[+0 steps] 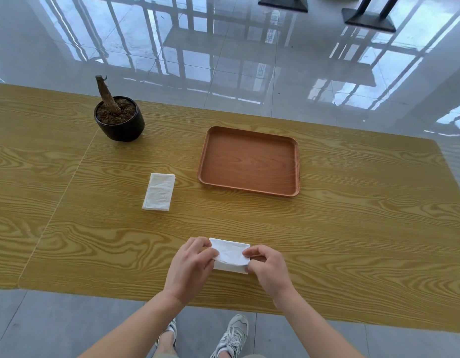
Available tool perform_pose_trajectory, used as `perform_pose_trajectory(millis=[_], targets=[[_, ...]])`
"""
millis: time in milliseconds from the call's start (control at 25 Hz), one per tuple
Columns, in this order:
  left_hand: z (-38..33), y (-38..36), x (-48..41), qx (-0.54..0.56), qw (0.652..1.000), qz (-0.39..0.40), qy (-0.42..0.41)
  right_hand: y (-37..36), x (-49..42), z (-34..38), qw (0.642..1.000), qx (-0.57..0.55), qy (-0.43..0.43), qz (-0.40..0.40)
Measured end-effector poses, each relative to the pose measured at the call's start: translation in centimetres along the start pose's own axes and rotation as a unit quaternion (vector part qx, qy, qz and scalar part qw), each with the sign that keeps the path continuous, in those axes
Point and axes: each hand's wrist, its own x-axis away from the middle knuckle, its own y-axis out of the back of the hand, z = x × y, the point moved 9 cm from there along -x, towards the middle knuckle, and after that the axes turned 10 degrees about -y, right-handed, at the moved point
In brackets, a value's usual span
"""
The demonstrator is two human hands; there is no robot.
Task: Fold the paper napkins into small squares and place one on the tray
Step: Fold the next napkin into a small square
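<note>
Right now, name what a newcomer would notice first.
The left hand and right hand pinch a white napkin mid-fold at the near edge of the wooden table. Beyond lies a brown tray with no napkin on it, a second folded napkin to its left, and a black pot farther left.

Head-worn camera looks steeply down over the table.

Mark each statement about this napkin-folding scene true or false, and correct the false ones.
1. The wooden tray holds a folded napkin. False: nothing lies on it.
2. The left hand and right hand both pinch one white napkin. True.
3. A second folded napkin lies on the table, left of the tray. True.
4. The black pot holds a leafy plant. False: only a bare brown stump stands in its soil.
</note>
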Motion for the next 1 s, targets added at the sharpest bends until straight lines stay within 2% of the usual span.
perform_pose_trajectory(millis=[120,200,280,320,440,520,600,680,1000], targets=[[-0.4,-0.3,0.5,-0.017,0.999,0.02,-0.018,-0.2,0.0,-0.1,0.999,0.054,0.01,0.003],[-0.2,0.0,0.5,-0.022,1.0,0.009,0.005,0.4,0.3,0.8,0.985,0.144,0.08,-0.051],[-0.2,0.2,0.3,-0.042,0.999,-0.009,0.013,0.8,1.6,2.4,0.93,0.268,0.2,-0.151],[-0.5,-0.4,0.3,-0.061,0.998,0.007,-0.001,0.2,2.3,2.7,0.895,0.327,0.25,-0.171],[-1.4,-3.5,1.1,-0.108,0.985,0.119,-0.057,-3.3,2.7,0.6,0.823,0.472,0.296,-0.11],[-1.1,-5.0,2.1,-0.132,0.972,0.18,-0.066,-4.2,2.5,-1.2,0.798,0.523,0.288,-0.085],[-0.6,-5.6,2.6,-0.148,0.965,0.208,-0.066,-4.2,2.3,-2.6,0.778,0.557,0.282,-0.07],[-0.3,-5.8,2.8,-0.152,0.96,0.225,-0.068,-4.2,2.1,-3.1,0.77,0.572,0.277,-0.057],[-0.2,-5.7,2.9,-0.145,0.963,0.221,-0.06,-4.1,1.9,-3.0,0.784,0.553,0.276,-0.063]])
